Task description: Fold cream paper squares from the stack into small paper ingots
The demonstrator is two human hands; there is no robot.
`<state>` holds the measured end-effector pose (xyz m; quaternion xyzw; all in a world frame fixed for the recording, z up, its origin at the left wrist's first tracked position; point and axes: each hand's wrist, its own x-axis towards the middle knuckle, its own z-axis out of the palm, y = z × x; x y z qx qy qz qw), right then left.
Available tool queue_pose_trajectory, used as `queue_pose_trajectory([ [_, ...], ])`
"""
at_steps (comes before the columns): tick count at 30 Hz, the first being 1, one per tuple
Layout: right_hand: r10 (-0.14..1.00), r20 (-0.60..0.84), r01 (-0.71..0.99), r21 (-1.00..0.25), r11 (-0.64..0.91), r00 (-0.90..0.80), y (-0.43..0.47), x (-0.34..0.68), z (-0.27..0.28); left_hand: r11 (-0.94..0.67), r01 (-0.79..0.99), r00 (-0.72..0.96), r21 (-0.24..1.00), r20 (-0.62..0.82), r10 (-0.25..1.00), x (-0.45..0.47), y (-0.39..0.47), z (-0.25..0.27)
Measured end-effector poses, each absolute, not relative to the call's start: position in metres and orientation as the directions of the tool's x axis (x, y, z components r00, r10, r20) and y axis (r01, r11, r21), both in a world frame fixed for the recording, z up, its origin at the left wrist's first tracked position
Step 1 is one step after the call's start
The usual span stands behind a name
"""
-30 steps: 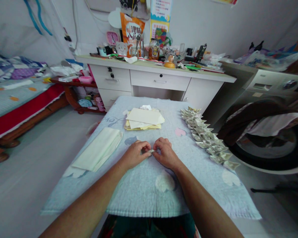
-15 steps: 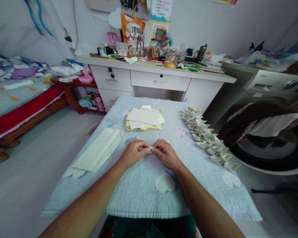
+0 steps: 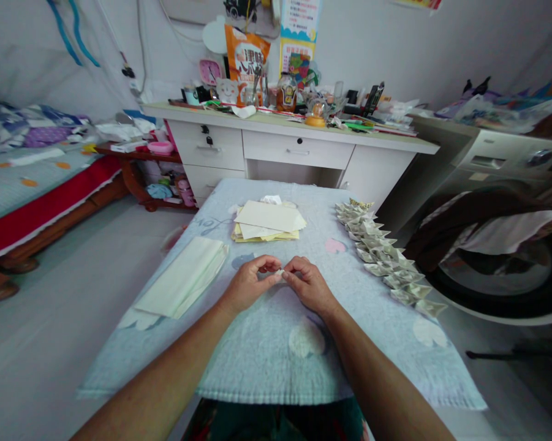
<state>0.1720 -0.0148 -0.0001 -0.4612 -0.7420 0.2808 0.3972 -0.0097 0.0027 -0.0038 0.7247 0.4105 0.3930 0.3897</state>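
Between my fingertips is a small piece of folded paper (image 3: 280, 275), mostly covered by the fingers. My left hand (image 3: 253, 283) pinches its left side, and my right hand (image 3: 309, 284) is closed on its right side. Both hands meet just above the cloth-covered table (image 3: 266, 355). Beyond them lies a stack of cream and yellow paper sheets (image 3: 270, 219). A folded pale green-white sheet bundle (image 3: 184, 277) rests to the left. Along the right side runs a row of folded pointed paper pieces (image 3: 386, 260), nested against one another.
Behind the table stands a white desk (image 3: 298, 150) crowded with jars, a snack bag (image 3: 247, 58) and a pink clock (image 3: 210, 71). A washing machine (image 3: 500, 177) with its door open and laundry hanging out is at right. A bed (image 3: 50, 196) is at left.
My hands stay at nearly the same spot, still holding the paper. The left fingers have shifted slightly around it, a little more raised and apart.
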Motion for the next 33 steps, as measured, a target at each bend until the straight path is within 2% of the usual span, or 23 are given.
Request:
queue_pose_trajectory([
  [5, 0.948, 0.276, 0.456, -0.831, 0.319, -0.160, -0.013, 0.172, -0.004, -0.401, 0.323, 0.379, 0.857, 0.271, 0.885, -0.008, 0.000, -0.005],
  [9, 0.960, 0.232, 0.371, -0.887, 0.275, -0.158, -0.013, 0.172, -0.002, -0.421, 0.320, 0.388, 0.849, 0.288, 0.876, -0.006, 0.000, -0.003],
  [11, 0.954, 0.226, 0.295, -0.914, 0.278, -0.198, -0.014, 0.172, 0.001, -0.346, 0.263, 0.346, 0.901, 0.246, 0.905, -0.006, 0.002, -0.006],
  [13, 0.938, 0.255, 0.229, -0.923, 0.308, -0.234, -0.015, 0.171, 0.004, -0.235, 0.118, 0.313, 0.965, 0.188, 0.931, -0.007, 0.005, -0.010],
  [17, 0.923, 0.319, 0.238, -0.899, 0.367, -0.217, -0.016, 0.169, 0.004, -0.119, -0.046, 0.312, 0.992, 0.128, 0.941, -0.008, 0.010, -0.015],
  [30, 0.928, 0.339, 0.290, -0.882, 0.371, -0.154, -0.017, 0.170, 0.003, -0.261, 0.273, 0.327, 0.926, 0.166, 0.930, -0.007, 0.001, -0.009],
  [33, 0.925, 0.350, 0.288, -0.879, 0.379, -0.149, -0.016, 0.169, 0.001, -0.276, 0.298, 0.325, 0.914, 0.174, 0.929, -0.006, 0.000, -0.007],
])
